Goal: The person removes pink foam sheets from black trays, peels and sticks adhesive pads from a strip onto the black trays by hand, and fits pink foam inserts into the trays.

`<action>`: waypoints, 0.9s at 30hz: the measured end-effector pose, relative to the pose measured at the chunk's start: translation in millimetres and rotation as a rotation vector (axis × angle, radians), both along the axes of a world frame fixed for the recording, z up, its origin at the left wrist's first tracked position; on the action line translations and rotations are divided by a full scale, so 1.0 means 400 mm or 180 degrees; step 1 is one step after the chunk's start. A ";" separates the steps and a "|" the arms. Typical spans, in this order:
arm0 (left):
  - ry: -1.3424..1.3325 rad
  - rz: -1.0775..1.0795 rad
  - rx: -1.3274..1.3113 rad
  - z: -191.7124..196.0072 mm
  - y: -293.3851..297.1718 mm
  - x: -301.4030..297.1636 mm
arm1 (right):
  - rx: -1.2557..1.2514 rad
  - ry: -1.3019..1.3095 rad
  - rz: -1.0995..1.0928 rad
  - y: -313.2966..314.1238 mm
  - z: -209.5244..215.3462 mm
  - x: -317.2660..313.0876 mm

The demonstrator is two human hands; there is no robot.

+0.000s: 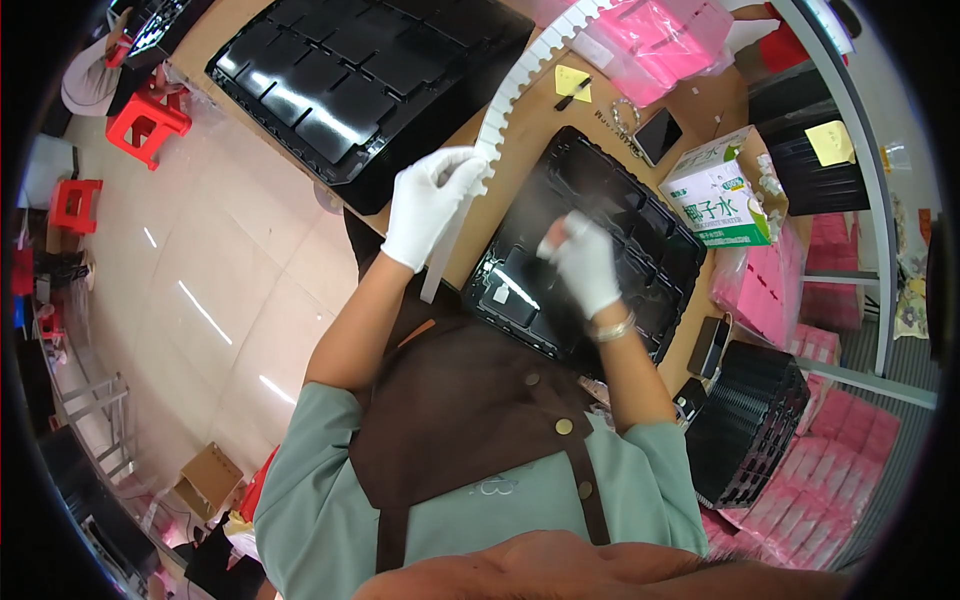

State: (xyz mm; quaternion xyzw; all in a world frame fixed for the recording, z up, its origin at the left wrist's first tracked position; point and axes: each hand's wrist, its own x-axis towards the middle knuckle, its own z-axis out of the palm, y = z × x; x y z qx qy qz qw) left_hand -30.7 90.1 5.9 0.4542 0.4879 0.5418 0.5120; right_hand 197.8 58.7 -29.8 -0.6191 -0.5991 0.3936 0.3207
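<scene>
My left hand (428, 205), in a white glove, pinches a long white strip (510, 92) with a row of notches along one edge. The strip runs up past the hand toward the far side of the table, and its lower end hangs toward my lap. Below and to the right lies a shiny black moulded plastic tray (650, 225) with recessed compartments. A small white tab (501, 293) sits on its near left part. Over the tray is my right hand (585, 268), also gloved, with bare skin showing at a fingertip. Motion blurs its fingers, so I cannot tell what they hold.
A stack of black trays (370, 75) stands at the far left of the wooden table (540, 110). Beyond the tray lie yellow notes with a pen (572, 94), a phone (657, 137) and an open carton (715, 190). Pink-wrapped packs (660, 40) and more black trays (745, 425) stand around.
</scene>
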 end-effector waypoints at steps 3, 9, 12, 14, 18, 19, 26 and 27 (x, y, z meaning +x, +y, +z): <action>0.0117 0.0106 0.0066 -0.016 0.036 0.010 | 0.0131 -0.0883 0.0705 -0.142 -0.003 -0.072; 0.0574 0.0031 0.0232 -0.006 0.006 0.026 | -0.0442 -0.0306 0.0762 -0.171 -0.010 -0.084; 0.0795 0.0027 0.0127 -0.037 -0.006 0.027 | -0.0328 -0.0659 0.0479 -0.167 0.014 -0.103; 0.0803 0.0023 0.0121 -0.051 -0.014 0.031 | -0.0159 -0.0772 0.0642 -0.162 0.001 -0.111; 0.1823 0.0324 0.0625 -0.090 -0.029 0.029 | -0.0135 -0.1028 0.0667 -0.148 -0.005 -0.120; 0.1829 0.0328 0.0617 -0.098 -0.034 0.027 | -0.0141 -0.1023 0.0674 -0.149 -0.004 -0.124; 0.2659 0.1002 0.1394 -0.095 -0.113 0.010 | 0.0139 -0.0217 0.0398 -0.191 -0.014 -0.079; 0.2635 0.0993 0.1433 -0.092 -0.129 0.002 | 0.0228 -0.0069 0.0279 -0.188 0.000 -0.066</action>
